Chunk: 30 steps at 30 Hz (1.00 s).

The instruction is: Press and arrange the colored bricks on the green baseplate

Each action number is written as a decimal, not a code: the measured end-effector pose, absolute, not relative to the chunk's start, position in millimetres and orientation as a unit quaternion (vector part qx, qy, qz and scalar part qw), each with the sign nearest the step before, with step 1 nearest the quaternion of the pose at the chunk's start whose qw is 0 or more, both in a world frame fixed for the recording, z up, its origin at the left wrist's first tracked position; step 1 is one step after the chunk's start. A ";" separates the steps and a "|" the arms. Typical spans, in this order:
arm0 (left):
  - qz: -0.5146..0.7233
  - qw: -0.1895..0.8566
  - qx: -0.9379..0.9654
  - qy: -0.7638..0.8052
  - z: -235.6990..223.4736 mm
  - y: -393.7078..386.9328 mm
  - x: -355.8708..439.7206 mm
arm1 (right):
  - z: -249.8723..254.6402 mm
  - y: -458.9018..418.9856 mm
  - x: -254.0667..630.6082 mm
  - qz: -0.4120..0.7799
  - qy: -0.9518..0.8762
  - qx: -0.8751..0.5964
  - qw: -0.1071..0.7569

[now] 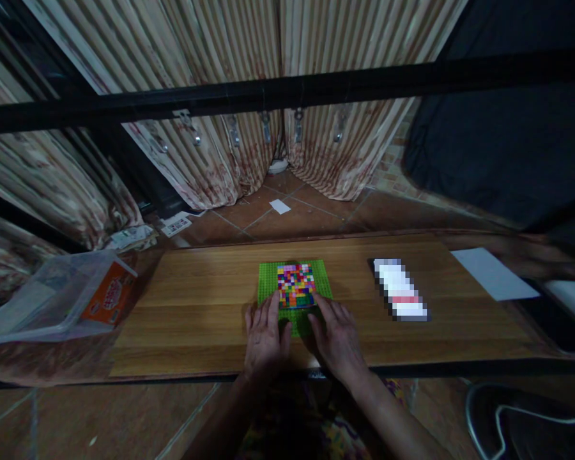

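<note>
A green studded baseplate (268,276) lies on the wooden table, with a block of small multicoloured toy bricks (296,284) in its middle. My left hand (264,338) rests at the near left side of the plate, fingers stretched forward, the index fingertip at the block's lower left edge. Opposite it, my right hand (338,335) lies with fingers apart, its index fingertip by the block's lower right corner. Both hands are open and nothing shows gripped in them. The undersides of the fingers are hidden.
On the wooden tabletop (196,300), a phone with a blurred-out screen (400,291) lies to the right. White paper (496,273) sits past the right end. A clear plastic bin (57,297) with an orange label stands at the left. A dark rail (268,91) crosses before striped curtains (211,45).
</note>
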State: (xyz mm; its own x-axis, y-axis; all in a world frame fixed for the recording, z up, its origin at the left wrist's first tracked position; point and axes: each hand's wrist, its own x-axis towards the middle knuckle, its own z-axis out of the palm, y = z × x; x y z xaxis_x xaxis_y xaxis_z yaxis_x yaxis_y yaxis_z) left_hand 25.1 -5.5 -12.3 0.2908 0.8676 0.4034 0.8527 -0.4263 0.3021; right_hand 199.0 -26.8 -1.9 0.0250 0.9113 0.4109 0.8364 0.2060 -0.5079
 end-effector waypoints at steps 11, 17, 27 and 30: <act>0.249 0.029 0.817 0.520 -12.9 -6.5 27.2 | -6.1 -25.9 199.1 -0.042 -0.703 -0.657 0.268; 0.253 0.036 0.816 0.518 -12.0 -6.8 27.5 | 14.8 -21.3 191.9 -0.074 -0.704 -0.660 0.250; 0.273 0.056 0.804 0.525 -12.7 -8.4 27.5 | 12.2 -8.8 174.6 -0.065 -0.733 -0.625 0.260; 0.274 0.059 0.803 0.526 -14.1 -7.5 28.6 | 11.3 -9.3 174.0 -0.078 -0.745 -0.619 0.237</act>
